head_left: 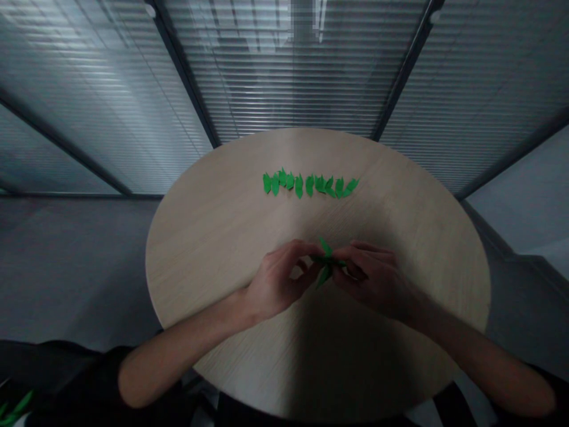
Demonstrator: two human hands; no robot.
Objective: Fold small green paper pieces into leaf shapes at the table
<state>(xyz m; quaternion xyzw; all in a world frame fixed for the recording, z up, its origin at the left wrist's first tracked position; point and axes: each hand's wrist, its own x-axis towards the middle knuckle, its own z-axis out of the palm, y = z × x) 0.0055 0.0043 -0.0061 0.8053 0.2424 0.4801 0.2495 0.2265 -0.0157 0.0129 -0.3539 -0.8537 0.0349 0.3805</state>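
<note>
Two bare forearms come in from the near edge of the round wooden table (213,225) and meet just past its middle, where both hands close on one small green folded paper piece (326,262). The left hand (275,279) reaches in from the left, its thumb and forefinger narrowed to a pinch on the piece's left end; the right hand (373,276) mirrors it from the right, fingers curled and tips pinched on the right end. Neither hand is nearer than the other: the piece sits directly between the two sets of fingertips, touching both, held just above the tabletop. One pointed tip sticks up and away from the person, another points down toward them, so the visible long axis runs roughly near to far, across the line joining the hands; the middle is hidden by fingers. Farther off, well apart from the hands, a row of similar green folded pieces (309,184) lies left to right across the table. Beyond the far rim stand glass panels with closed blinds (284,71).
</note>
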